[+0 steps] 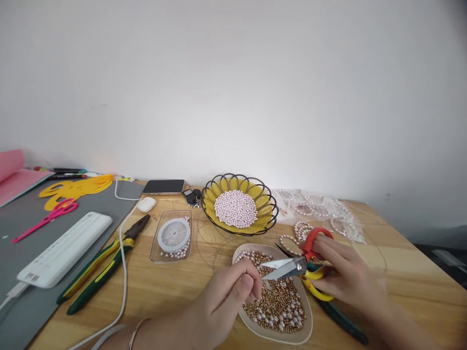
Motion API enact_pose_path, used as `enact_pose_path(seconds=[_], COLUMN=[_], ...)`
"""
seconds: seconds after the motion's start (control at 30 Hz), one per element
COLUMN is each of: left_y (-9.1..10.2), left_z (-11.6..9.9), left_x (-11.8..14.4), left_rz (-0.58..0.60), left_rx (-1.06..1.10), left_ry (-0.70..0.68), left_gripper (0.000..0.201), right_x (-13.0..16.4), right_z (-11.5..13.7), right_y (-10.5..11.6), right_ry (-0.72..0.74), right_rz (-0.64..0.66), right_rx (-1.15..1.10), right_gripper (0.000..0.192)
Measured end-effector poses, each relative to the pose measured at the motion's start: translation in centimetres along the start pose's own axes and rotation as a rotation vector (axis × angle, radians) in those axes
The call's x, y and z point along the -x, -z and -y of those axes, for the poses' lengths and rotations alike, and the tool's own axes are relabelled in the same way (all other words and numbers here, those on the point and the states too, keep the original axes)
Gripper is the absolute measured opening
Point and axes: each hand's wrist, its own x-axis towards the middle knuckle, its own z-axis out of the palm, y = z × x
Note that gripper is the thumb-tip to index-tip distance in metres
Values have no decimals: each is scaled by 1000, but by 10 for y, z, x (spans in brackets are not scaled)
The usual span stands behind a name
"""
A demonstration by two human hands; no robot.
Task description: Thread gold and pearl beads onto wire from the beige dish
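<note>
My right hand (345, 272) holds a pair of scissors (288, 267) with red and yellow handle loops. The blades stand apart and point left, their tips close to my left hand's fingers. My left hand (233, 294) is closed in a pinch above the bead dish; what it holds, if anything, is too small or hidden to make out. Below both hands sits a pale dish (308, 321) of gold and pearly beads. Beaded loops (290, 243) lie behind the scissors. A green-handled tool (345, 321) rests on the table under my right hand, partly covered.
A yellow basket (266, 218) of pale beads stands near the wall. Left of it are a spool in a clear box (155, 248), a phone (163, 186), pliers (105, 267), a white power strip (65, 248) with its cable, and pink scissors (45, 219). Bagged beaded strands (317, 209) lie back right.
</note>
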Motion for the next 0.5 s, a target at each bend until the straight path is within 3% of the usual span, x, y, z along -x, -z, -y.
enact_pose_path(seconds=[0.5], left_y=[1], left_z=[2], left_x=[2], left_rz=[12], left_rx=[-59], left_ry=[116], left_gripper=[53], right_x=[-10], right_z=[13], right_y=[2], right_ry=[10], right_rz=[25], right_rx=[-90], right_gripper=[20])
